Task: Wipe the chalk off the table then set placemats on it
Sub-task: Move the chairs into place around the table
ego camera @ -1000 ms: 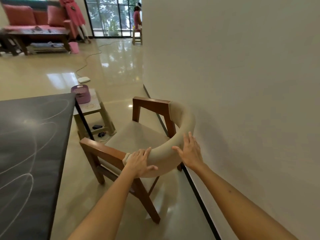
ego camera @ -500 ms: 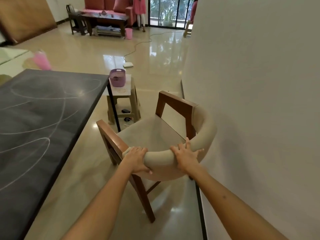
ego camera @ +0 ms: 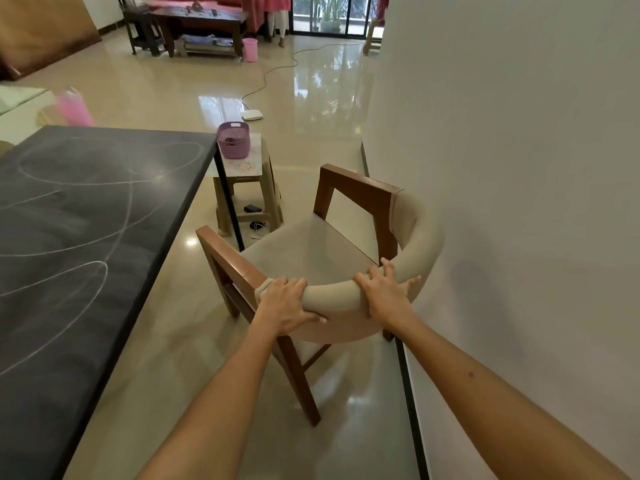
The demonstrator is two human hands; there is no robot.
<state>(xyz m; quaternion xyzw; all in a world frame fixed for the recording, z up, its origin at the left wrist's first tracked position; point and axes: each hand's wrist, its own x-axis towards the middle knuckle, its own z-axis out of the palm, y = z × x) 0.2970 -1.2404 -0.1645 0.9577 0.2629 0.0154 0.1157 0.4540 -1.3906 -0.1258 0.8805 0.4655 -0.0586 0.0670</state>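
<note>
Left grip: my left hand (ego camera: 282, 303) was clamped on the padded backrest (ego camera: 334, 299) of the chair (ego camera: 304, 251), fingers curled over the top, thumb underneath.
Right grip: my right hand (ego camera: 386, 297) was clamped on the same backrest, at 3 o'clock from the left, fingers spread over the roll.
Chair: stood on the floor beside the wall (ego camera: 519, 168), apart from the tabletop.
Tabletop (ego camera: 86, 254): dark, at 9 o'clock from my hands, with looping chalk lines (ego camera: 104, 271) across it.
Stool (ego camera: 247, 181): at 12 o'clock past the chair, carrying a purple basket (ego camera: 233, 140).
</note>
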